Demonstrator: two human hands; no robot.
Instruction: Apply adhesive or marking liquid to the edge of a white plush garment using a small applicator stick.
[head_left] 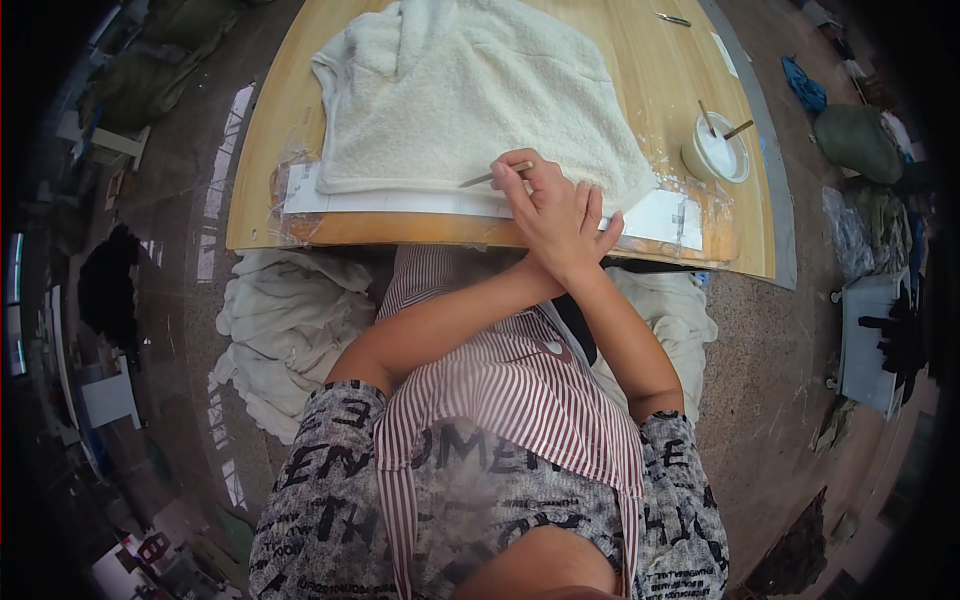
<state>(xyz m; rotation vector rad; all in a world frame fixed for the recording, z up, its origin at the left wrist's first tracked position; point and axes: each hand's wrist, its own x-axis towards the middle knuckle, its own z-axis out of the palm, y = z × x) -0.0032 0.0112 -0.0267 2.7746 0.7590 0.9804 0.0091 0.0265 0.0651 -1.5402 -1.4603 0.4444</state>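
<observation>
A cream, fluffy towel-like cloth point(480, 110) lies spread on the wooden table, its near edge running along a white strip point(400, 203). My right hand point(545, 205) is closed around a slim pointed tool point(482, 181), with a grey tip and a wooden-looking end. That tip is over the cloth, close to its near edge. Beneath my right wrist, my left arm crosses toward the right. My left hand point(597, 213) is mostly hidden by the right one; its visible fingers are stretched out over the cloth's near edge and the strip.
A white tub point(716, 148) of white stuff, with two sticks in it, stands on the table point(660, 60) at right. A small metal tool point(674, 19) lies farther back. Clear tape covers the orange-brown board point(400, 230). Pale cloth point(285, 335) is heaped below the table's near edge.
</observation>
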